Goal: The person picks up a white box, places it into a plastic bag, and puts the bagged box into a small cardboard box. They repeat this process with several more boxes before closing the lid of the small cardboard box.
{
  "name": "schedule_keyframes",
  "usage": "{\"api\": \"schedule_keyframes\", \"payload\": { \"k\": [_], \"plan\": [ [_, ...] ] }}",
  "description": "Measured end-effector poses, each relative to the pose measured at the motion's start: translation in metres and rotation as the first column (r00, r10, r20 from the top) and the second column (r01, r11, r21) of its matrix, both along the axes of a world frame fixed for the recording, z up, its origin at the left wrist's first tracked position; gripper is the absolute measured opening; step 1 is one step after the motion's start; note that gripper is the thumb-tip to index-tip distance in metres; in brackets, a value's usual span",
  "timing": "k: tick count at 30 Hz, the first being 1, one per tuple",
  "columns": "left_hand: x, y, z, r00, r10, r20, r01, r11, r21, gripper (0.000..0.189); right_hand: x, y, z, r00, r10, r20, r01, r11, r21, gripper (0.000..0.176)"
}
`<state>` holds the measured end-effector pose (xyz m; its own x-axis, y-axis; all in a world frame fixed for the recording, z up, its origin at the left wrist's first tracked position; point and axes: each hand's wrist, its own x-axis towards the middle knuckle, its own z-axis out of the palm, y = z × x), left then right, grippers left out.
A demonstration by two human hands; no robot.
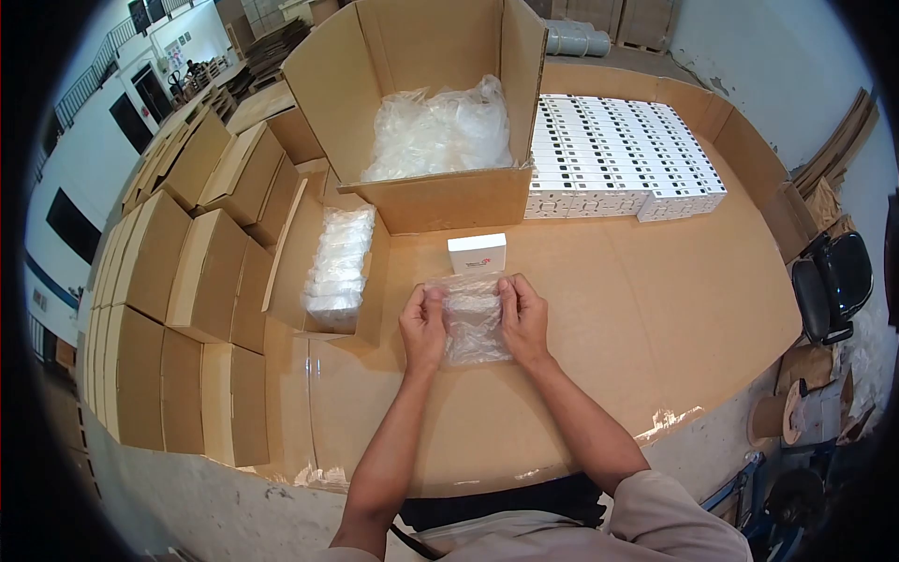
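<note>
Two bare hands at work over a cardboard-covered table [655, 318], forearms reaching in from the near edge.

Left hand [424, 323]: thumb and fingers pinched together on the left edge of a clear plastic pouch [474, 323]. Right hand [524, 317]: same pinch on the right edge, thumb uppermost. Pouch spans the gap between the two hands, crinkled, see-through, brown surface showing through it. Whether it touches the table, cannot tell.

Small white box [478, 248] just beyond the pouch, bearing a red mark and print too small to read; the pouch's far edge overlaps its near part in this view. Neither hand is on the box.

Left of the hands: narrow open carton [378, 281], holding a row of plastic-wrapped packs [339, 262]. Beyond the white box: large open carton [449, 206], heaped with clear plastic bags [440, 136]. To its right, white boxes [618, 155] in close-packed rows, dark squares on their upper faces.

Far left: brown cartons [201, 272], stacked and standing side by side. Off the table's right side: black chair [833, 286], and lower down a brown spool [773, 419].
</note>
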<state>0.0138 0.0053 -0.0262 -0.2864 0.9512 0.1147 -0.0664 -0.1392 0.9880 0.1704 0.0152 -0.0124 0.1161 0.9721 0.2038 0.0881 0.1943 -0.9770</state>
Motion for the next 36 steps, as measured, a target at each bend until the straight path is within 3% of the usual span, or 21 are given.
{"api": "schedule_keyframes", "payload": {
  "k": [4, 7, 10, 13, 16, 19, 28, 31, 36],
  "plan": [
    [0.003, -0.002, 0.008, 0.993, -0.114, -0.010, 0.114, 0.992, -0.049, 0.023, 0.008, 0.004, -0.004, 0.999, 0.021, -0.035, -0.022, 0.999, -0.038, 0.030],
    [0.005, -0.006, 0.019, 0.987, -0.154, 0.050, 0.156, 0.986, -0.050, 0.031, 0.017, 0.013, -0.005, 0.987, -0.096, -0.132, 0.097, 0.995, 0.007, 0.027],
    [0.003, -0.005, 0.013, 0.985, -0.167, -0.035, 0.167, 0.986, -0.013, 0.032, 0.025, 0.014, 0.007, 0.988, -0.115, -0.105, 0.132, 0.976, 0.171, 0.013],
    [0.006, -0.006, 0.009, 0.983, -0.170, -0.070, 0.173, 0.984, 0.043, 0.033, 0.034, 0.007, 0.029, 0.915, -0.174, 0.363, -0.054, 0.840, 0.540, 0.018],
    [0.008, -0.010, 0.010, 0.979, -0.189, -0.075, 0.191, 0.981, 0.027, 0.035, 0.026, -0.005, 0.042, 0.849, -0.175, 0.498, -0.152, 0.823, 0.548, 0.029],
    [0.009, -0.013, 0.012, 0.969, -0.167, -0.184, 0.174, 0.985, 0.022, 0.037, 0.023, -0.007, 0.040, 0.820, -0.190, 0.540, -0.157, 0.832, 0.532, 0.028],
    [0.012, -0.013, 0.017, 0.977, -0.150, -0.151, 0.158, 0.987, 0.042, 0.041, 0.030, -0.002, 0.032, 0.831, -0.204, 0.518, -0.138, 0.826, 0.547, 0.020],
    [0.008, -0.009, 0.011, 0.947, -0.227, -0.229, 0.250, 0.965, 0.077, 0.045, 0.030, -0.005, 0.031, 0.841, -0.165, 0.516, -0.130, 0.863, 0.488, 0.019],
    [0.006, -0.006, 0.015, 0.904, -0.240, -0.355, 0.214, 0.971, -0.110, 0.043, 0.036, -0.005, 0.039, 0.798, -0.143, 0.585, -0.244, 0.811, 0.531, 0.020]
  ]
}}
